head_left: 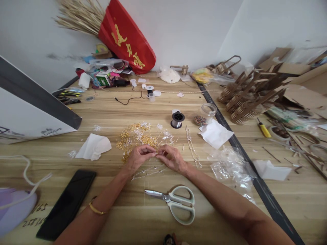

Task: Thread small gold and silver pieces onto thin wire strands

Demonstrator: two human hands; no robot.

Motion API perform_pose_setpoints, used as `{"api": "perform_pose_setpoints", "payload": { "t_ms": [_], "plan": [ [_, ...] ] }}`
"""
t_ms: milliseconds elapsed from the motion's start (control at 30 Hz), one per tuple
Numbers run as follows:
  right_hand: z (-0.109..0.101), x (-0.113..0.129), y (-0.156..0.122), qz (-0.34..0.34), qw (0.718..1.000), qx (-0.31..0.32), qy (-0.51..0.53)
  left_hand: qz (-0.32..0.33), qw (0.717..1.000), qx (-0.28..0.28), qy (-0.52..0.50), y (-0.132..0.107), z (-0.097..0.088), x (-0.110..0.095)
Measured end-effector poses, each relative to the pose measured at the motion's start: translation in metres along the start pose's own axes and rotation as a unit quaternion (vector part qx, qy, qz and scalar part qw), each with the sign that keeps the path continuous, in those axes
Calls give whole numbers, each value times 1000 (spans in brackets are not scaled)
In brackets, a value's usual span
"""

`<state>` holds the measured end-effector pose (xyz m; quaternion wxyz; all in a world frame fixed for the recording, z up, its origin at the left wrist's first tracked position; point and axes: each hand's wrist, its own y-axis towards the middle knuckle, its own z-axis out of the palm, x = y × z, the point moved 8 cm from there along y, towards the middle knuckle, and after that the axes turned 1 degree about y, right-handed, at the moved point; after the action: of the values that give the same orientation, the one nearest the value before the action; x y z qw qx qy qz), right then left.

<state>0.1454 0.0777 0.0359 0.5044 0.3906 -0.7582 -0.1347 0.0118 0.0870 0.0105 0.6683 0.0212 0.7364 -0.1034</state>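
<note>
"Pinching something?"

"Yes: the left hand (139, 158) and right hand (172, 158) meet fingertip to fingertip, grasping a tiny piece (156, 152) just above the counter (122, 211), too small to identify."

"Handling?"

"Probably light, slippery, easily dropped; grip its ends with fingertips."

"Counts?"

"One pair of scissors (166, 197), one phone (66, 203), two spools (177, 120); gold pieces (124, 140), too many to count."

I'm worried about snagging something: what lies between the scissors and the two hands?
In the head view, a thin silvery chain lies on the wooden table between the scissors and the left hand and right hand.
</note>
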Motion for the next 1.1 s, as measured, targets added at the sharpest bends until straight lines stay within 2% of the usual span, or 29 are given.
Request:
{"api": "perform_pose_setpoints", "payload": {
  "t_ms": [400,667,833,1100],
  "plan": [
    [1,0,0,-5,1000,4,3,5,999,12,33,-1,2,-7],
    [1,1,0,-7,1000,1,-2,32,995,17,89,-2,1,-7],
    [2,0,0,-3,1000,9,-7,82,986,3,144,-4,1,-12],
    [7,-2,-3,2,999,33,-22,202,946,-54,248,-16,5,-40]
  ]
}}
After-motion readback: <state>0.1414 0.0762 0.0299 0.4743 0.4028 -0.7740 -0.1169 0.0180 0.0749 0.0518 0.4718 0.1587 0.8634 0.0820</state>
